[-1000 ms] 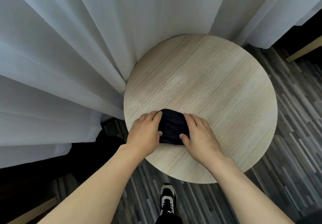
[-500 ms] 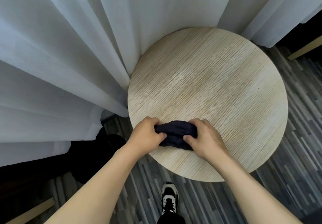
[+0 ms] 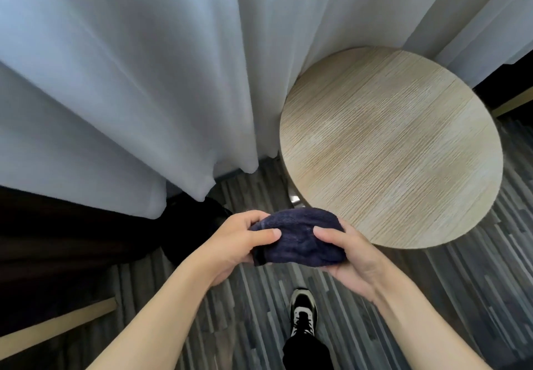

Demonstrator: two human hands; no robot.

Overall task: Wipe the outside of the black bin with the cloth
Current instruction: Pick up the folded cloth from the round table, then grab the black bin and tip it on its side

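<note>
A dark navy cloth [image 3: 300, 237], bunched up, is held in the air between both hands, in front of the round table's near-left edge. My left hand [image 3: 239, 243] grips its left end with the thumb on top. My right hand [image 3: 349, 254] cups its right side from below, thumb pressed on the top. A dark, shadowed shape [image 3: 190, 225] sits on the floor under the curtain hem, left of the hands; I cannot tell whether it is the black bin.
A round light-wood table [image 3: 392, 150] stands to the right. White curtains [image 3: 138, 75] hang across the back and left. The floor [image 3: 461, 297] is dark striped. My shoe [image 3: 302, 312] is below the hands. A wooden strip [image 3: 54, 326] runs along the lower left.
Both hands lifted the cloth off the table and drew it toward me. The view swung left, so the table now sits to the right.
</note>
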